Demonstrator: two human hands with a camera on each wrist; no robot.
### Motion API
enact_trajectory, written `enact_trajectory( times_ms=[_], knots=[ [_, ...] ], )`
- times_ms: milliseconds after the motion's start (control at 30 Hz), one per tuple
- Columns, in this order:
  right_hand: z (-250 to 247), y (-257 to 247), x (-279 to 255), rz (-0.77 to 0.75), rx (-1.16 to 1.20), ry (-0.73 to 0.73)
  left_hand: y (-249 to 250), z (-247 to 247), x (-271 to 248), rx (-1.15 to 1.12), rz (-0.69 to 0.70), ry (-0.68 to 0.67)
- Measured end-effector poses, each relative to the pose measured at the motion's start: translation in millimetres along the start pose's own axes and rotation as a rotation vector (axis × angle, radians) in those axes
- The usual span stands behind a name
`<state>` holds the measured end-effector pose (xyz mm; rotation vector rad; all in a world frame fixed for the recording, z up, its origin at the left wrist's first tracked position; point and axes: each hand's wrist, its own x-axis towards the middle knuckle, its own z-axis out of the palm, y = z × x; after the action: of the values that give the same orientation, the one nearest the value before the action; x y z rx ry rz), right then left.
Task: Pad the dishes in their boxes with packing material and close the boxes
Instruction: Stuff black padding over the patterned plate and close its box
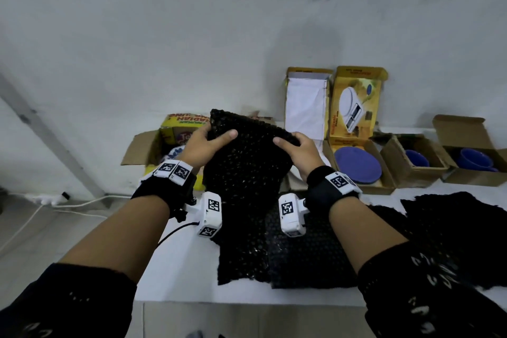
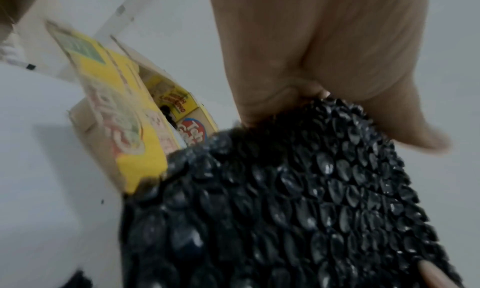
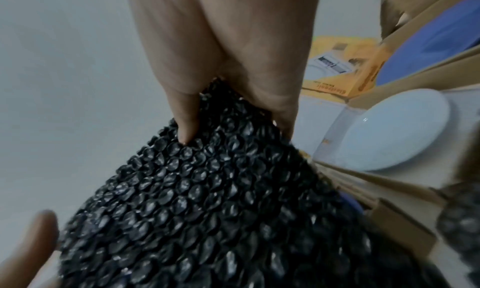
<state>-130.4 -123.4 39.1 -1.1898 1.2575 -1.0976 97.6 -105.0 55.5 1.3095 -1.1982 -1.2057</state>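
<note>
Head view shows the left hand [image 1: 204, 145] and right hand [image 1: 300, 152] pinching the bubble wrap sheet's [image 1: 247, 170] top edge, its length hanging below the fingers, the white plate's box [image 3: 363, 99] just right of the right fingers.

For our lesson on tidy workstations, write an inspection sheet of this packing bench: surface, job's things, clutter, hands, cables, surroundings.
Surface: white table, more black sheets lying on it.
Job's things: black bubble wrap held up; blue plate in open yellow box; blue cups in open brown boxes; white plate in a box.
Clutter: nothing seen.
Hands: left hand and right hand each grip the wrap's top edge.
Cables: white cable on floor.
Surroundings: grey wall.
</note>
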Motion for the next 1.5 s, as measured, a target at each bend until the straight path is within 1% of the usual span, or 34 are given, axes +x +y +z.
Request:
enact_trajectory(
  times_ms=[33,100,167,200,233,300,333,367,433,500,567,633,700,767,867,1000,1033,1067,1133,1167,1200,1233,1300,1333,1367,1400,1433,1500],
  knots=[
    [10.4,-3.2,4.0,-0.022,-0.002,0.024,0.1,-11.7,2.5,0.025,-0.024,-0.021],
    [31.1,-7.1,12.6,-0.056,-0.005,0.101,-0.6,-33.3,9.2,0.044,-0.05,-0.008],
    [51.4,-6.7,21.7,-0.047,0.059,0.156,0.5,-53.1,16.1,0.013,-0.019,0.022],
    [60.7,-4.8,25.4,-0.023,0.114,0.135,0.9,-61.7,19.1,-0.01,0.002,0.032],
    [70.0,-1.9,29.1,0.005,0.158,0.083,0.5,-70.9,22.9,-0.022,0.012,0.049],
    [89.4,4.8,35.9,0.068,0.166,-0.055,-2.3,-88.4,31.4,-0.015,0.014,0.091],
    [99.6,6.5,39.2,0.092,0.139,-0.087,-4.6,-97.1,35.8,-0.001,0.005,0.114],
    [108.4,8.1,43.7,0.097,0.112,-0.094,-8.1,-105.8,40.2,0.014,-0.004,0.136],
    [126.5,10.6,55.0,0.087,0.041,-0.026,-18.9,-124.3,49.7,0.046,-0.05,0.164],
    [142.9,14.4,67.6,0.074,-0.062,0.064,-34.7,-145.8,61.9,0.155,-0.141,0.182],
    [157.4,15.2,76.8,0.063,-0.159,0.136,-43.0,-160.9,68.5,0.299,-0.175,0.154],
    [169.1,14.1,83.4,0.03,-0.234,0.195,-42.4,-166.9,69.4,0.393,-0.14,0.136],
    [177.7,16.2,88.4,-0.02,-0.301,0.204,-47.4,-172.4,73.5,0.509,-0.083,0.141],
    [185.3,21.6,92.6,-0.071,-0.409,0.192,-52.2,-175.9,75.8,0.665,-0.023,0.115],
    [192.7,30.8,98.5,-0.133,-0.705,0.106,-61.8,-180.8,79.0,0.871,0.027,0.052],
    [195.5,40.8,104.2,-0.172,-1.041,-0.082,-72.7,-182.8,79.3,0.994,0.056,0.013],
    [195.4,42.2,103.9,-0.162,-1.083,-0.088,-75.5,-183.5,79.2,1.02,0.072,0.008],
    [195.1,41.9,102.5,-0.171,-1.099,-0.063,-77.7,-183.9,79.3,1.036,0.075,0.006],
    [195.3,36.8,95.1,-0.296,-1.088,0.007,-80.2,-182.5,79.2,1.046,0.082,0.007],
    [196.5,33.2,89.1,-0.367,-1.077,-0.008,-80.8,-181.4,79.5,1.059,0.091,0.01],
    [197.9,30.5,83.1,-0.409,-1.087,-0.082,-81.6,-180.4,79.7,1.066,0.089,0.013],
    [200.2,28.9,76.6,-0.413,-1.147,-0.207,-82.0,-179.5,80.0,1.063,0.086,0.016],
    [206.5,30.7,66.1,-0.345,-1.348,-0.476,-82.9,-178.3,79.8,1.054,0.077,0.018],
    [208.8,32.4,63.1,-0.312,-1.416,-0.561,-83.6,-178.2,79.7,1.056,0.079,0.021],
    [209.8,33.4,61.4,-0.288,-1.436,-0.601,-84.6,-178.4,79.4,1.059,0.086,0.025],
    [209.9,33.0,60.6,-0.282,-1.421,-0.602,-85.6,-178.8,78.9,1.059,0.094,0.031],
    [209.8,31.1,60.1,-0.293,-1.4,-0.574,-86.9,-179.7,78.5,1.057,0.1,0.038],
    [209.3,27.9,58.4,-0.366,-1.383,-0.482,-89.9,-181.6,77.5,1.06,0.119,0.047]
  ],
)
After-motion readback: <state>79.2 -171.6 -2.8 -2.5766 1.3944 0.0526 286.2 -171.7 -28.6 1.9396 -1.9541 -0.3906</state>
